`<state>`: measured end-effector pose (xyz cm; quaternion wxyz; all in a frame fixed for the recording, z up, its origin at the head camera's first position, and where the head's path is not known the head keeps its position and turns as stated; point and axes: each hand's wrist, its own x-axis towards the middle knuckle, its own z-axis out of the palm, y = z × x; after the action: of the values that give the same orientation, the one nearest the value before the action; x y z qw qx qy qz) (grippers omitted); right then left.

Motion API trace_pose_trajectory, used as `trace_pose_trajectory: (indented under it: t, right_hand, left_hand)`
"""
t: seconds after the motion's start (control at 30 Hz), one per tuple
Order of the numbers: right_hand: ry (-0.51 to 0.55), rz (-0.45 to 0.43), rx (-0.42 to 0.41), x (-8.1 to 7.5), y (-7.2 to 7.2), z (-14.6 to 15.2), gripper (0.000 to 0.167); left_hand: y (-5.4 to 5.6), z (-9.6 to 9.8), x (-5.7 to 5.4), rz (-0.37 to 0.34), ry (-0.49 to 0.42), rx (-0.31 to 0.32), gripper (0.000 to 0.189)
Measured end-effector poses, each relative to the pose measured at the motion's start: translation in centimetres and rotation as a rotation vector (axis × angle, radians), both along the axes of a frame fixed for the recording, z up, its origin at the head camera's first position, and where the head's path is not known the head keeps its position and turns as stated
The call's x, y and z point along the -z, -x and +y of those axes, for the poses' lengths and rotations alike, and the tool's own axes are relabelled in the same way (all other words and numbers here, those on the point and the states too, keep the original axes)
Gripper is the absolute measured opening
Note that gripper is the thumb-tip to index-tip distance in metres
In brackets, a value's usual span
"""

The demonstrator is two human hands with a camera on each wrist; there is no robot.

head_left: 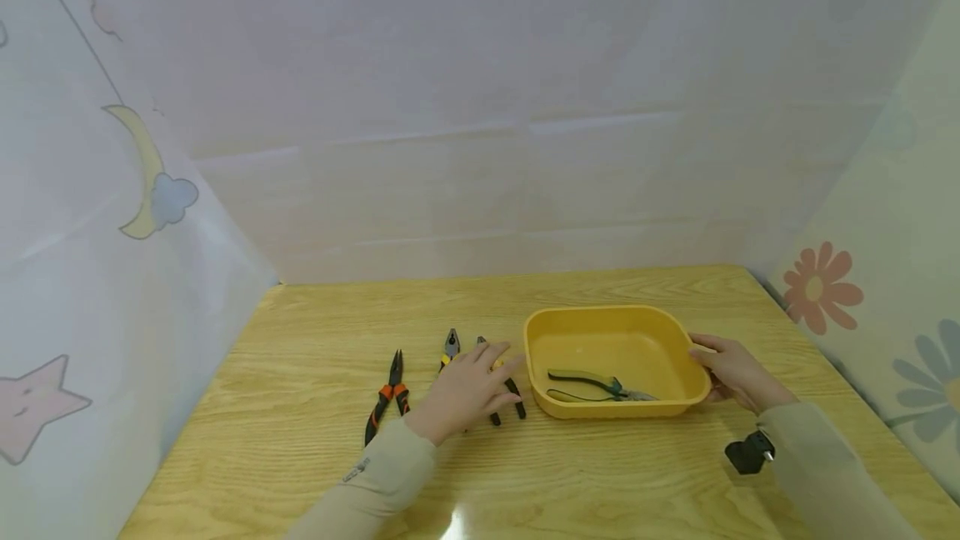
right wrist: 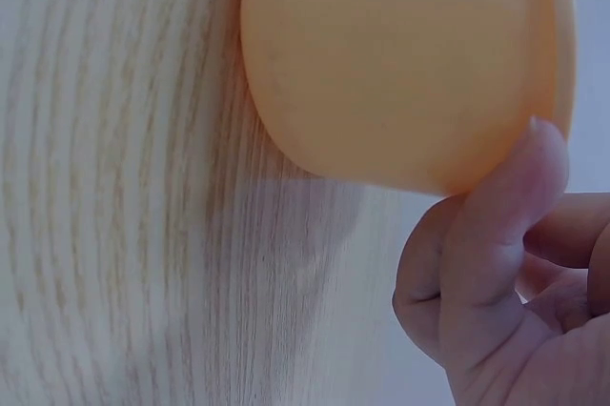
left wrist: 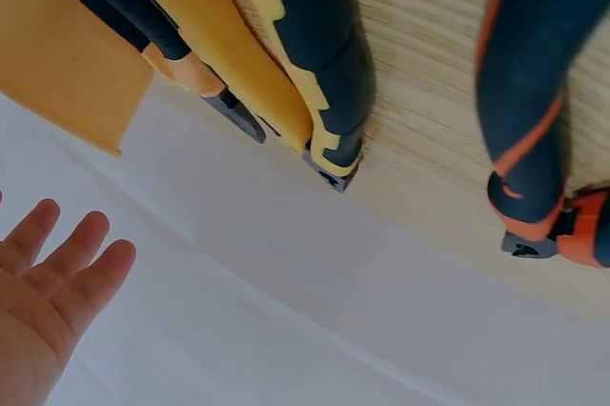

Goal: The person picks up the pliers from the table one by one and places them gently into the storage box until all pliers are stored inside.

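My right hand [head_left: 738, 369] grips the right end of a yellow plastic bin [head_left: 600, 336], thumb at its rim in the right wrist view. Inside the bin lie green-handled pliers [head_left: 617, 387]. My left hand [head_left: 465, 394] hovers with spread, relaxed fingers over pliers on the table, left of the bin, and holds nothing. Partly hidden under it are combination pliers [head_left: 452, 343] with yellow-and-black handles, and another pair of pliers [head_left: 514, 392] with dark handle ends. Farther left lie long-nose pliers [head_left: 387, 392] with orange-and-black handles.
The wood-grain table [head_left: 300, 357] meets a pale sheet wall [head_left: 450, 148] at the back. Printed side sheets stand left and right. A small black device [head_left: 750, 452] is at my right wrist.
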<state>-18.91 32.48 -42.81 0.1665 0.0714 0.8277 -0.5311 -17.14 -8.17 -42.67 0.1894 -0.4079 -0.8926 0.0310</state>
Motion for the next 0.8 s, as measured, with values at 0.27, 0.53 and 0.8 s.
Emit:
trace_pose_trajectory:
  t: [0.27, 0.53, 0.8]
  right_hand:
    - [-0.010, -0.003, -0.008, 0.1, 0.0, 0.1, 0.056]
    - [-0.018, -0.001, -0.013, 0.0, 0.1, 0.1, 0.056]
    - [-0.012, -0.005, -0.006, 0.1, 0.1, 0.1, 0.056]
  left_hand:
    - [-0.5, -1.7, 0.3, -0.031, -0.025, -0.017, 0.056]
    - [-0.9, -3.0, 0.8, 0.061, -0.074, -0.008, 0.064]
    - [-1.1, -3.7, 1.1, 0.058, -0.080, -0.015, 0.061]
